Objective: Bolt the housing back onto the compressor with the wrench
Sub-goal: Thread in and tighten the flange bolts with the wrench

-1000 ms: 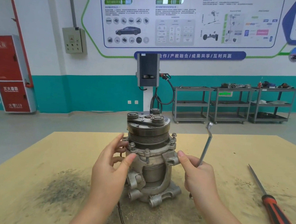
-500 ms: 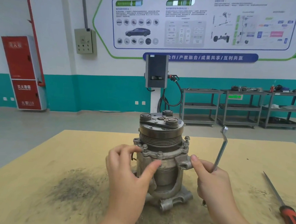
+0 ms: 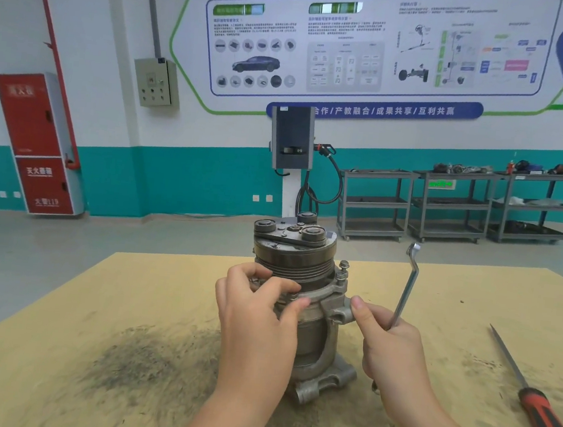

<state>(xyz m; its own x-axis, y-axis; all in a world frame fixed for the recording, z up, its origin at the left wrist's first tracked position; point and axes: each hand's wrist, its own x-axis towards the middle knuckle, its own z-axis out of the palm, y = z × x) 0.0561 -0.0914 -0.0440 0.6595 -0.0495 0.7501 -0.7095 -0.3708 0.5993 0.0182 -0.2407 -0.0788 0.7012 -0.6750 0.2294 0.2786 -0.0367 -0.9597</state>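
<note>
Fingers (image 3: pixel 286 288) pinching bolt (image 3: pixel 293 296), wrench (image 3: pixel 407 287) (upright) beside

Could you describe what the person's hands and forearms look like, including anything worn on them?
Both the left hand and the right hand are bare: no gloves, rings, watch or wristbands show. Both forearms are uncovered right down to the bottom edge of the picture, so no sleeves are in view. The fingernails that show are short and unpainted. No marks or grease stand out on either hand.
</note>
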